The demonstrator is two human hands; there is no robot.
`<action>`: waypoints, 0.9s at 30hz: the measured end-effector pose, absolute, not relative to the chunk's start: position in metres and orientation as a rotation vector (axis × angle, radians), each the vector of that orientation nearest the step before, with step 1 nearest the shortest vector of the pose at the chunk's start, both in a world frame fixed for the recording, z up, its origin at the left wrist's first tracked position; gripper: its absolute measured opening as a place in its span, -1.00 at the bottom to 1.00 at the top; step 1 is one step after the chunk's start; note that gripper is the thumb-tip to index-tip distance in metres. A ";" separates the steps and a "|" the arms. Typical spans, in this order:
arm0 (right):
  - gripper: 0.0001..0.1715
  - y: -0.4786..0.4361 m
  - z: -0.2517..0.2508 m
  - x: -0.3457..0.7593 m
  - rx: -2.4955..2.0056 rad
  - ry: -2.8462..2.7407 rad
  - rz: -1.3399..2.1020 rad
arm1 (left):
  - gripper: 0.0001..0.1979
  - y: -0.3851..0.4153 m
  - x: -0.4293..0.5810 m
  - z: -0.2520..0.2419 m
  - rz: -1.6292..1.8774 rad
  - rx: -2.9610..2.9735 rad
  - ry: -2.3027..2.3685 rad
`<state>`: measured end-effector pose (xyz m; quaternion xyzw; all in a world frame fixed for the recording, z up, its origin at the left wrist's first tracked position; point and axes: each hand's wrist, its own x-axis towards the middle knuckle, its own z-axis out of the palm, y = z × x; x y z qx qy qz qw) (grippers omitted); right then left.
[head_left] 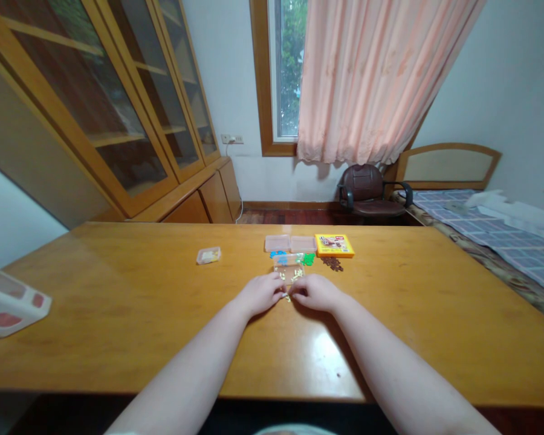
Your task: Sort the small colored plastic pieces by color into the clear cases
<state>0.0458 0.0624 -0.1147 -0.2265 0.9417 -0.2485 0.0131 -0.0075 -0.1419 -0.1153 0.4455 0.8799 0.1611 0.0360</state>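
My left hand point(265, 293) rests at the near left side of a clear plastic box point(286, 272), its fingers pinched together near the tabletop. Opposite it, my right hand point(316, 291) is closed too, fingertips bent down close to the left ones. Whatever either hand holds is too small to make out. Small cream pieces point(297, 275) lie in the box, and a few more cream pieces point(289, 298) lie between my fingertips. Just beyond are blue pieces point(278, 256) and green pieces point(307, 259). A pile of dark brown pieces point(332, 263) lies to the right.
Two clear trays point(277, 243) point(303, 244) stand behind the pieces, beside a yellow box point(334, 245). Farther left on the wooden table point(140, 302) is a small clear container point(208, 255). A white plastic holder point(11, 302) stands at the left edge. A brown chair point(367, 190) is behind the table.
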 end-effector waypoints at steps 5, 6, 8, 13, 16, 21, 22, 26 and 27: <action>-0.74 0.063 -0.115 0.045 -0.701 2.948 -0.784 | -0.92 -0.141 -0.007 -0.113 0.490 1.350 2.700; -0.73 0.063 -0.115 0.045 -0.721 2.935 -0.795 | -0.92 -0.142 -0.007 -0.113 0.497 1.348 2.698; -0.72 0.062 -0.115 0.046 -0.732 2.916 -0.796 | -0.94 -0.142 -0.008 -0.113 0.508 1.345 2.701; -0.77 0.063 -0.113 0.046 -0.618 2.976 -0.755 | -0.94 -0.144 -0.008 -0.115 0.504 1.347 2.721; -0.77 0.065 -0.114 0.045 -0.576 2.999 -0.748 | -0.94 -0.144 -0.008 -0.115 0.501 1.344 2.740; -0.80 0.063 -0.119 0.042 -0.598 3.004 -0.681 | -0.96 -0.143 -0.007 -0.113 0.488 1.325 2.745; -0.80 0.062 -0.120 0.042 -0.594 3.008 -0.654 | -0.96 -0.143 -0.007 -0.113 0.490 1.323 2.743; -0.82 0.060 -0.121 0.041 -0.593 3.022 -0.605 | -0.96 -0.143 -0.006 -0.113 0.494 1.324 2.746; -0.82 0.060 -0.120 0.041 -0.595 3.023 -0.603 | -0.96 -0.143 -0.006 -0.112 0.492 1.330 2.747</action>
